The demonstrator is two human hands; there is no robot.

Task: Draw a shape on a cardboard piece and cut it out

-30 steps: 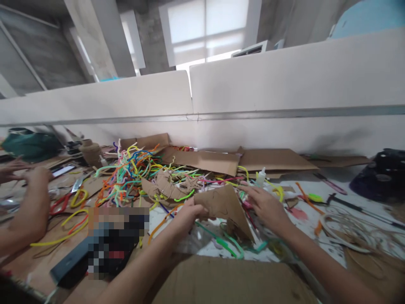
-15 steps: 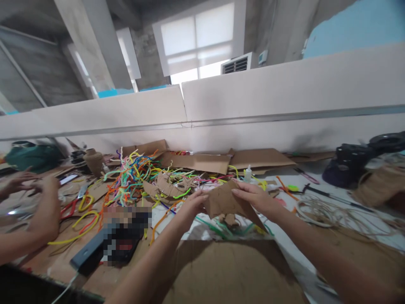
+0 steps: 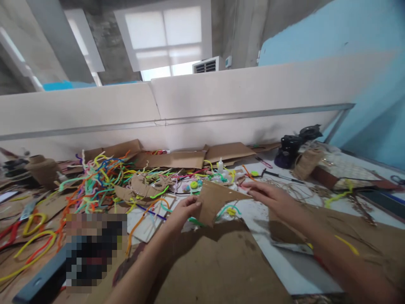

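Note:
Both my hands hold one irregular piece of brown cardboard [image 3: 215, 197] just above the table. My left hand [image 3: 184, 211] pinches its left edge with curled fingers. My right hand [image 3: 268, 197] grips its right corner, fingers stretched along the edge. Under the piece lie green and yellow pipe cleaners [image 3: 228, 210]. A large cardboard sheet [image 3: 218, 266] lies flat in front of me, below my forearms.
A tangle of coloured pipe cleaners [image 3: 95, 181] covers the left of the table. Cardboard strips [image 3: 171, 159] line the white partition. A small glue bottle [image 3: 220, 165], a twine spool [image 3: 305, 162] and a dark object [image 3: 294, 143] stand to the right. A dark phone [image 3: 41, 278] lies near left.
The view has swung right, so the other person's hands at the left have left the frame. My hands have lowered the cardboard piece and tilted it flatter.

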